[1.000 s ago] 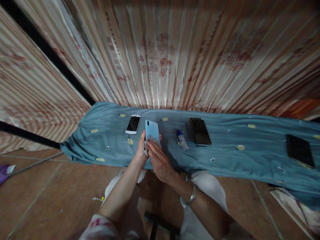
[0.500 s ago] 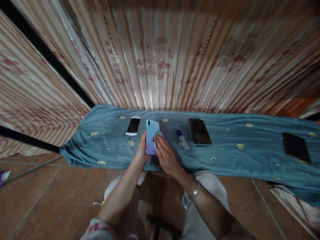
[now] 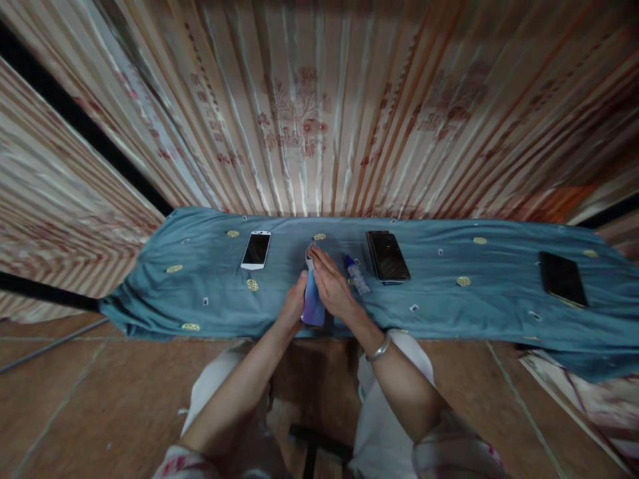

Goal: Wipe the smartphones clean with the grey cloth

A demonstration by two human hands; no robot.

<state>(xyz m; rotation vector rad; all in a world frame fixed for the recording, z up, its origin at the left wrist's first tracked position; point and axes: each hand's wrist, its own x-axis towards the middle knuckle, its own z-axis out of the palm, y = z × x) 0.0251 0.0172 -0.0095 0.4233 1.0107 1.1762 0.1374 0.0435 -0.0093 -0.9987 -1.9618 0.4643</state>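
head view: the left hand (image 3: 294, 307) is gripping the lower end of a pale blue-to-violet phone (image 3: 313, 305), tilted nearly edge-on above the near rim of the worktop (image 3: 449, 309). the right hand (image 3: 330, 285) is pressing a small whitish cloth (image 3: 309, 253) along its upper end, fingers closed flat on it. judging from this, wiping is under way; next, it calls for a steady hold while the cloth is sliding down. the phone's back is looking glossy. a small bottle (image 3: 357, 275) is lying just beside.
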